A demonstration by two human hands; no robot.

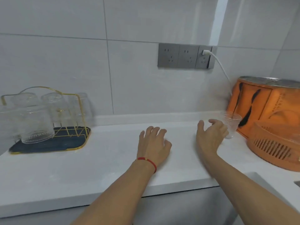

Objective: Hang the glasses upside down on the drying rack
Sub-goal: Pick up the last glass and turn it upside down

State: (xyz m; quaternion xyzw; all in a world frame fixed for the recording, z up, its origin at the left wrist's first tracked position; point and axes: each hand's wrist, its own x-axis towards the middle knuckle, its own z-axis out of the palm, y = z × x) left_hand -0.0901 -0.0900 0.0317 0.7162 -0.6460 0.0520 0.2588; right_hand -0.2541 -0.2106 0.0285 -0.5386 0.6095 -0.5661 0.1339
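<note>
Glass (231, 123) upright on counter (97, 168), right hand (211, 135) spread wide beside it, left hand (153, 143) loosely open, empty

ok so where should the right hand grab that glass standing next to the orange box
Around the ribbed side wall, roughly mid-height, coming from the left where the right hand already is, open. The glass stands upright on the counter with its mouth up, and the orange box and basket appear to crowd its right side. A side grip should also let the wrist turn it over for the rack.
</note>
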